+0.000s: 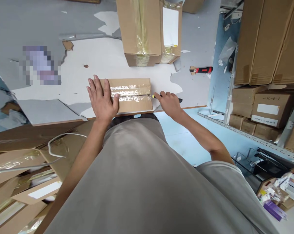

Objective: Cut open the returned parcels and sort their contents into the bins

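Observation:
A small cardboard box (134,88) lies at the table's front edge, with clear shiny tape running along its middle seam. My left hand (102,99) rests flat on its left end, fingers spread. At the opposite end, my right hand (170,103) is closed around a box cutter (180,100). The cutter's black end sticks out behind the hand, and its yellowish front meets the right end of the taped seam. A dark line shows along the seam; the blade itself is too small to make out.
Two larger taped boxes (147,29) stand behind the small one. A red and black utility knife (203,70) lies at the right on the table (88,58), whose covering is torn. Shelves with cartons (267,104) are on the right; opened boxes (22,185) are at lower left.

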Demonstrator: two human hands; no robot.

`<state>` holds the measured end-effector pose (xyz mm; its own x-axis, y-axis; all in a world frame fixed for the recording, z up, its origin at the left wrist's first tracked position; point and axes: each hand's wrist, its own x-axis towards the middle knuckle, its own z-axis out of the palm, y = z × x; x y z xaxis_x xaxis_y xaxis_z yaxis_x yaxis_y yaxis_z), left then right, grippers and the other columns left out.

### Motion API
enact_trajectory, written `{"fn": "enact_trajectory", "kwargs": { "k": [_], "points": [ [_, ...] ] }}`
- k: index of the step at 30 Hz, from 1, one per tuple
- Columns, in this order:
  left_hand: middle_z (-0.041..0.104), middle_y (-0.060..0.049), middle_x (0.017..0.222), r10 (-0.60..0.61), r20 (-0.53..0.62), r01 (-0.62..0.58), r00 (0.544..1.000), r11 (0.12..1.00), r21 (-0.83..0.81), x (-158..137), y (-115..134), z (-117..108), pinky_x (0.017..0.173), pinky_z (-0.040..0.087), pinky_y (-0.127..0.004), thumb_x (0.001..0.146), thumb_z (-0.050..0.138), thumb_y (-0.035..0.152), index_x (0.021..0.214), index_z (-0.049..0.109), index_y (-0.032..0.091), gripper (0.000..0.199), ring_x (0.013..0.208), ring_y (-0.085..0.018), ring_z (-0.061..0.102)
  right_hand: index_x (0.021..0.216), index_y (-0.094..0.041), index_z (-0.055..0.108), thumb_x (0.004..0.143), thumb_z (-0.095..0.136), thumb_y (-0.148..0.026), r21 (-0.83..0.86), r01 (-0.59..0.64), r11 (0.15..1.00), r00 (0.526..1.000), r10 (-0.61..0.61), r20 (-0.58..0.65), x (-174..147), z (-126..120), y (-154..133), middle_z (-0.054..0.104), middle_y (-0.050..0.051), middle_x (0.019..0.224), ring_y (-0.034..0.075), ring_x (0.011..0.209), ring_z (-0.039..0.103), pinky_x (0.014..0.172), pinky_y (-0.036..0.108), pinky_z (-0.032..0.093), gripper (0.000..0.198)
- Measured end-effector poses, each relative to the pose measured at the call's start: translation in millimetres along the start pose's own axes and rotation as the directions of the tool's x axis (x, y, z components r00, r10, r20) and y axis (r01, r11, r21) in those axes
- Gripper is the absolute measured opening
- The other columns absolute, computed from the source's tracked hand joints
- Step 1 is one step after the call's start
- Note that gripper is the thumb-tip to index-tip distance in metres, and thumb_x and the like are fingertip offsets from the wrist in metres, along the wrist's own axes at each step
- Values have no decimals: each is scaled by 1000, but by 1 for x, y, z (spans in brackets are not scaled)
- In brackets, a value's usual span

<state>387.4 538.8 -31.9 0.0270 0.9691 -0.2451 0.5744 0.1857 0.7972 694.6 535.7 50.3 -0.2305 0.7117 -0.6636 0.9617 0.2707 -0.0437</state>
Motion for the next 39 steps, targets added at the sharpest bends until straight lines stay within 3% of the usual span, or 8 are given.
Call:
{"fn": "enact_trajectory", "kwargs": {
  "k": [5,8,12,16,24,29,34,39],
  "points": [
    [65,-20,170,-48,78,37,996,990,134,1,10,-11,121,29,-72,98,42,105,147,71,14,107,186,-44,-14,159,-27,72,123,46,-23,395,72,916,995,-39,-90,0,21,42,84,11,136,26,113,75,94,35,51,45],
    [63,-20,171,-17,67,6,998,987,162,1,-4,-21,120,27,-73,97,33,109,144,71,14,113,185,-47,-13,143,-23,79,120,58,-38,796,68,601,974,133,-183,10,52,51,87,5,123,18,96,76,89,30,59,35],
    [37,-15,193,111,-20,-108,994,988,113,-1,-37,-38,141,11,-77,103,42,103,167,58,21,106,186,-49,4,105,-22,75,108,77,-54,995,-61,80,920,392,25,46,97,13,84,0,98,11,70,68,77,26,62,33],
    [20,-11,200,140,-12,-137,990,978,159,-4,-70,-60,148,2,-70,110,33,96,183,39,21,104,187,-45,5,90,-25,66,106,78,-53,991,-109,-80,908,398,132,71,115,-44,63,-9,69,13,69,64,74,24,57,34],
    [46,-20,172,133,-109,-128,985,991,50,8,-84,-71,146,23,-60,108,29,96,179,48,14,110,166,-39,40,72,-28,41,104,73,-69,998,9,63,861,507,-39,51,79,-92,37,-7,72,14,77,43,68,25,44,61],
    [60,-16,158,58,-128,-78,990,983,-163,14,-57,-30,141,36,-52,109,29,93,166,64,25,95,159,-35,53,84,-23,66,106,71,-70,957,54,285,775,592,-220,24,39,-83,54,-2,80,18,82,53,75,29,49,52],
    [75,-17,146,24,-39,-34,999,964,-264,14,-42,-22,135,48,-56,112,38,82,142,77,27,74,150,-35,67,98,-22,76,116,59,-65,807,-123,578,741,594,-313,2,18,-79,72,4,94,22,90,64,89,32,55,49],
    [78,-13,141,112,-2,-106,994,934,-341,8,-26,-50,119,66,-50,105,70,62,132,82,26,46,140,-31,74,120,-19,79,125,40,-60,644,-270,716,742,581,-335,-8,16,-89,78,14,112,27,102,73,96,37,57,57]
  ]
}}
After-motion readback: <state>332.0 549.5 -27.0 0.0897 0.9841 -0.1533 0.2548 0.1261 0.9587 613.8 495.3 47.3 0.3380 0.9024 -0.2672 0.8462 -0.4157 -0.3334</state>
